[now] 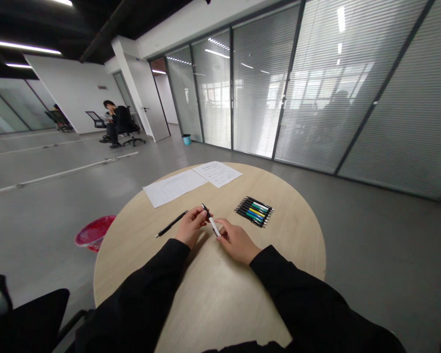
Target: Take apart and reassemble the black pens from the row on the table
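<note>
**Slim white-and-black plastic-looking pen held two-handed**

Head view: over the round wooden table, left hand and right hand hold its opposite ends, long axis slanting far-left to near-right; slim multicoloured pens lie beyond, nearer the right hand.

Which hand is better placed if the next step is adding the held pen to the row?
Probably the right hand: it holds the white pen and is nearer the pen row. The left hand, also holding it, is nearer the lone black pen.
</note>
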Available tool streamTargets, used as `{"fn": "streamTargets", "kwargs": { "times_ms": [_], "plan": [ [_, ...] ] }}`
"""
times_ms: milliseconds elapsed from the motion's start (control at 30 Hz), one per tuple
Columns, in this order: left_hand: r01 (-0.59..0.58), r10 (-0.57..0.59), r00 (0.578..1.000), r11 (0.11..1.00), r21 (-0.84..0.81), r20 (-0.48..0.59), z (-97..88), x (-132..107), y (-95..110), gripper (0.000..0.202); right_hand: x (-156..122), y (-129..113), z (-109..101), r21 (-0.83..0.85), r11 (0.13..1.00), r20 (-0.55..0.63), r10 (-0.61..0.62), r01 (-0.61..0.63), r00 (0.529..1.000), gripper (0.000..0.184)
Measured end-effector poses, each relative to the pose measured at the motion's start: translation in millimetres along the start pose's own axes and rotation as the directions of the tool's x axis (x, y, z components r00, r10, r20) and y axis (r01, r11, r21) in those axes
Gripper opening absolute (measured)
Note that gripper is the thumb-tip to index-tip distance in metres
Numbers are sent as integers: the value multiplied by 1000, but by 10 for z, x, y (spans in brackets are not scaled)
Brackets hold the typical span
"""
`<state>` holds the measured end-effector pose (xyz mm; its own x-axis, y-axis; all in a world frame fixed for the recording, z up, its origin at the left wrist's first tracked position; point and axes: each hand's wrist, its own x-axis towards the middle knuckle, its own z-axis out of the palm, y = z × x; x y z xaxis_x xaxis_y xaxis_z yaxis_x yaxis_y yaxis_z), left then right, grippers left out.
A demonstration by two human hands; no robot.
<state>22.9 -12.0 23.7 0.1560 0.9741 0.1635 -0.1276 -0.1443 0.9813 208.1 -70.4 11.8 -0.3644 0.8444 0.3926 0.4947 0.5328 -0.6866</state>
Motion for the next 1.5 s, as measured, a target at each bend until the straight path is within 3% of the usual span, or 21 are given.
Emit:
{"fn": "streamTargets", "kwargs": {
  "times_ms": [67, 233, 533, 800, 1033, 1267, 1500],
  "plan": [
    [-2, 2, 1000, 1000, -18, -16, 15, 0, 8, 36, -8, -43, 17, -67, 996, 26, -58, 59, 998, 54],
    [0, 0, 1000, 1000, -29, -28, 39, -12, 15, 36, -30, -98, 36, -212, 948, 132, -213, 238, 968, 34],
    [-8, 6, 999, 999, 43, 48, 30, -41, 35, 39, -20, -115, 61, -419, 863, 158, -239, 284, 958, 19],
    [-52, 41, 993, 993, 102, 109, 27, -48, 60, 32, -39, -100, 71, -419, 865, 160, -227, 274, 961, 16],
    [-31, 21, 995, 993, 112, 95, 41, -58, 77, 39, -43, -105, 81, -405, 867, 156, -249, 292, 956, 13],
    [-18, 15, 997, 999, 45, 72, 37, -51, 53, 36, -45, -134, 49, -341, 899, 143, -242, 277, 960, 30],
    [17, -16, 998, 1000, -23, 61, 72, -71, 89, 37, -46, -115, 61, -350, 890, 156, -252, 292, 955, 24]
  ]
}}
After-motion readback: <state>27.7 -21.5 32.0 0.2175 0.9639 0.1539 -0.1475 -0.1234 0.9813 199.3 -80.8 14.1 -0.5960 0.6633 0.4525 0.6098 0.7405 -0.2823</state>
